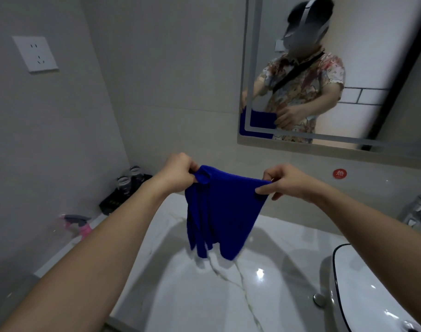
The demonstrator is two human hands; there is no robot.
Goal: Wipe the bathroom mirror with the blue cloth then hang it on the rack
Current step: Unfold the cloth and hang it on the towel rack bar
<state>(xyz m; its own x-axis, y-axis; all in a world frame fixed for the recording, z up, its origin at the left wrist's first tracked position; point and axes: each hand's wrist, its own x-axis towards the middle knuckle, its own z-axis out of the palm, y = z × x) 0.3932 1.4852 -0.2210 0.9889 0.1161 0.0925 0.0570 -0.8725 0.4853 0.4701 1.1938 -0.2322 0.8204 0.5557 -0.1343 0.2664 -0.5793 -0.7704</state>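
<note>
The blue cloth (219,212) hangs spread between both hands above the white marble counter (204,295). My left hand (178,172) pinches its upper left corner, which is bunched. My right hand (283,182) pinches the upper right corner. The cloth's lower edge dangles in folds just over the countertop. The mirror (377,56) is on the wall at the upper right, above and behind the hands, and reflects a person holding the cloth. No rack is in view.
A wall socket (35,53) sits at the upper left. A black tray with glasses (125,188) and a pink spray bottle (77,226) stand on the counter's left side. A chrome tap (418,212) and a basin (362,291) are at the right.
</note>
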